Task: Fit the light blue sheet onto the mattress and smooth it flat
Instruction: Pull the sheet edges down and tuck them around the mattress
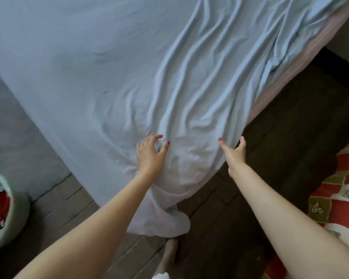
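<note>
The light blue sheet point(109, 63) covers the mattress, smooth at the left and rumpled in long folds at the right. The pinkish mattress side point(302, 63) shows bare along the right edge. At the near corner the sheet hangs down to the floor in a loose bunch point(165, 214). My left hand point(149, 156) rests on the sheet near that corner, fingers spread and slightly curled into the cloth. My right hand point(235, 151) is at the sheet's right edge, thumb on top and fingers reaching under the hem; whether it pinches the cloth is unclear.
A green basket point(14, 210) with colourful laundry stands on the floor at lower left. A red and olive patterned rug point(340, 198) lies at lower right. Dark floor runs along the bed's right side. My foot point(169, 252) is below the hanging corner.
</note>
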